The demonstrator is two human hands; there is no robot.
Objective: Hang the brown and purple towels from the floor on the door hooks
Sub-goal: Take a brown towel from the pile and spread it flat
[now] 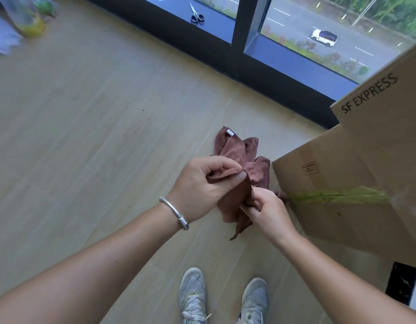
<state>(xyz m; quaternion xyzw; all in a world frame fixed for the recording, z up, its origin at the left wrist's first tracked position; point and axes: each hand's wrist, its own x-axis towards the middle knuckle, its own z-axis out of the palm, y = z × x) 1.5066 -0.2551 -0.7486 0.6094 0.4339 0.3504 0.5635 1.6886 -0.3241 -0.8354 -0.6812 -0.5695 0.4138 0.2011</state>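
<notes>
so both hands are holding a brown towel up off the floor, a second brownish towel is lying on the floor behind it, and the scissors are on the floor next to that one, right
Not quite. In the head view the scissors lie on the dark window ledge, not on the floor. The rest holds: the left hand and right hand hold a brown towel, and a second brownish towel lies on the floor behind it.

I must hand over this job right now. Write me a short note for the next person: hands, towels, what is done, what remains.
Left hand: pinches the top edge of the brown towel.
Right hand: grips the same towel lower down.
The towel is partly lifted; its other end lies on the wooden floor, beside a cardboard box.
Purple towel and door hooks: not in view.
Done: brown towel picked up.
Left: hang it on a hook, then find and hang the purple towel.
</notes>
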